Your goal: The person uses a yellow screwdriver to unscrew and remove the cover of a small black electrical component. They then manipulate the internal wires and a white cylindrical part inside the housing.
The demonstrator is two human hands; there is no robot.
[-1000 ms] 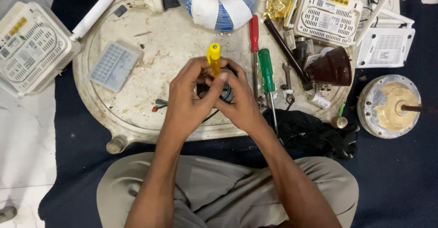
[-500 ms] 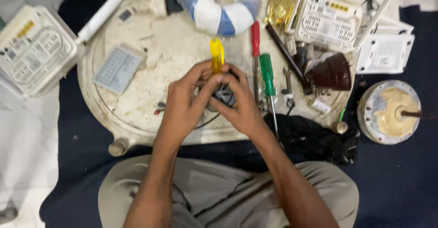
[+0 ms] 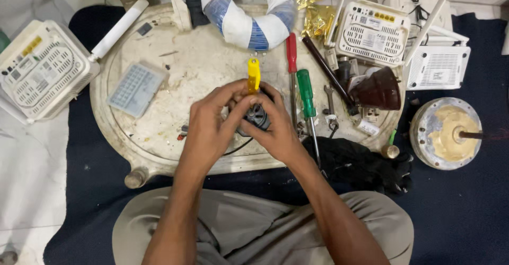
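Head view, ordered from the lower frame upward. At the bottom edge, the seated person's grey-trousered lap [image 3: 265, 228] and two bare forearms rise toward the centre of the frame.

At mid-frame, the left hand [image 3: 209, 124] and the right hand [image 3: 275, 132] meet over the round, worn white surface [image 3: 159, 132]. Together they enclose a small dark cylindrical motor-like part [image 3: 258, 116]: the right grip cups it from below and from the right, and the left grip closes on it from the left. A screwdriver with a yellow plastic handle [image 3: 254, 74] stands up out of the clasped fingers; its shaft is hidden, so its contact with the part cannot be confirmed. Which hand clamps the handle cannot be told.

Progress, as a judgement: the part is off the surface and under work, casing closed as far as visible; the fastening or loosening appears under way, not finished.

Just right of the hands lie a green-handled screwdriver [image 3: 306, 92] and a red-handled screwdriver [image 3: 291, 53], untouched. Left of the hands lies a clear compartmented plastic box [image 3: 137, 88].

At the upper frame sit a white-and-blue wound ring [image 3: 249, 10] and a white router [image 3: 374, 31].

Against the frame half a second earlier, the hands and yellow handle hold nearly the same pose and place; no tool has shifted on the surface.
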